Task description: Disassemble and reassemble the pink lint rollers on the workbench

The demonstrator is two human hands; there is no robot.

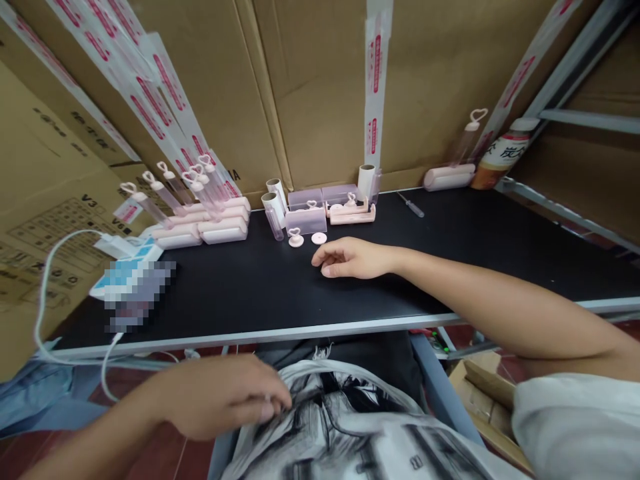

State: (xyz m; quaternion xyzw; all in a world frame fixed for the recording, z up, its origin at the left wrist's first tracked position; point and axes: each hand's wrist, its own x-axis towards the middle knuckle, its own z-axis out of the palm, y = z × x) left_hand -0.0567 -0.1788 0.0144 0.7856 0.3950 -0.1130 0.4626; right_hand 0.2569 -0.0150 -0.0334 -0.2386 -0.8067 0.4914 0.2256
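My right hand (356, 259) rests on the black tabletop with loosely bent fingers, the thumb apart from them, and nothing visible in it. Just beyond its fingertips lie a small pink disc (319, 238) and a pink heart-topped cap (296, 238). Behind these are a translucent pink cover (306, 221), a pink roller frame (353, 215), a clear tube (274, 221) and a white paper roll (367, 181). Below the table edge, my left hand (230, 397) hovers by the patterned shirt (340, 413), its fingers loosely bent and no object showing in them.
Several pink lint rollers (223, 229) with heart-ended handles stand at left, near a white-and-blue box (131, 267) and a cable (43, 287). Further right are a screwdriver (413, 206), another lint roller (450, 177) and a drink bottle (505, 155). Cardboard (320, 87) walls the back.
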